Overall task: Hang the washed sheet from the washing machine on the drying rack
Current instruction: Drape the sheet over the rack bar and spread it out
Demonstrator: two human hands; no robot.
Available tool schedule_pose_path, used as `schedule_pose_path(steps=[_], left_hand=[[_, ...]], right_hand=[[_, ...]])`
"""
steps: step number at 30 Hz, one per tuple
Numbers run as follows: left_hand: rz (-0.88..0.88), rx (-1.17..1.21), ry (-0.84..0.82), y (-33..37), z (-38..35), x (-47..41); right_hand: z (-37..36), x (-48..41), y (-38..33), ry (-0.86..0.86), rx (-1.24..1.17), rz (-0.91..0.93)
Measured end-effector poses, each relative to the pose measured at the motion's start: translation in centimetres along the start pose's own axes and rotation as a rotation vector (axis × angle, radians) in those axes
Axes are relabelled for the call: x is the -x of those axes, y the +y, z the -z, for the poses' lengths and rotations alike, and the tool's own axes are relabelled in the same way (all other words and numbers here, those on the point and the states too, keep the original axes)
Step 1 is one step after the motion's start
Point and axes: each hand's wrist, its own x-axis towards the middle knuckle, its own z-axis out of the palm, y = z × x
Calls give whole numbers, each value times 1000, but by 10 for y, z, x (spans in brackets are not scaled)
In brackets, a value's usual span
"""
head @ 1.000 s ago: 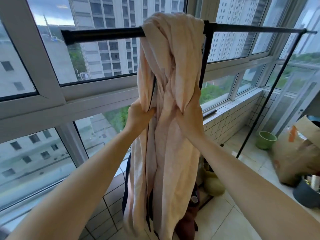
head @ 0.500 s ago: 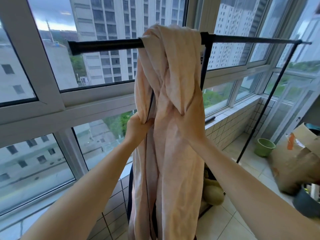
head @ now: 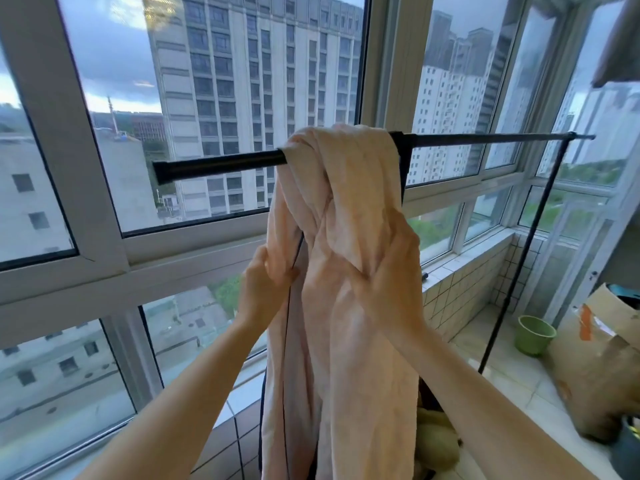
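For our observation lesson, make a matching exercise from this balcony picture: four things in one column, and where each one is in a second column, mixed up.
Things:
1. sheet
2. left hand
3. green pot
4. cardboard box

Places:
A. on the floor tiles by the rack's far leg
B. draped in a bunch over the black rack bar
C. at the right edge, next to the green pot
D. gripping the sheet's left edge, below the bar

Pairs: 1-B, 2-D, 3-A, 4-C

Pale peach sheet (head: pixel 349 188) hangs bunched, seemingly twisted, over black rack bar (head: pixel 221 165).
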Motion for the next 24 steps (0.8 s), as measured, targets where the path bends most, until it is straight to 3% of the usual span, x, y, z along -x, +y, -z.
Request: schedule_pose_path(steps=[3, 9, 17, 19, 24], left_hand=[[-174, 115, 143, 29, 12, -4], [-416, 45, 283, 79, 31, -5], [-106, 257, 99, 109, 23, -13], [-121, 238, 87, 112, 20, -10], [-285, 34, 259, 126, 21, 2]], right_hand=[[8, -23, -25, 38, 54, 137], [6, -66, -58, 68, 159, 247], [-9, -101, -72, 31, 408, 295], [-9, -109, -66, 8, 454, 330], [22, -142, -48, -266, 45, 435]])
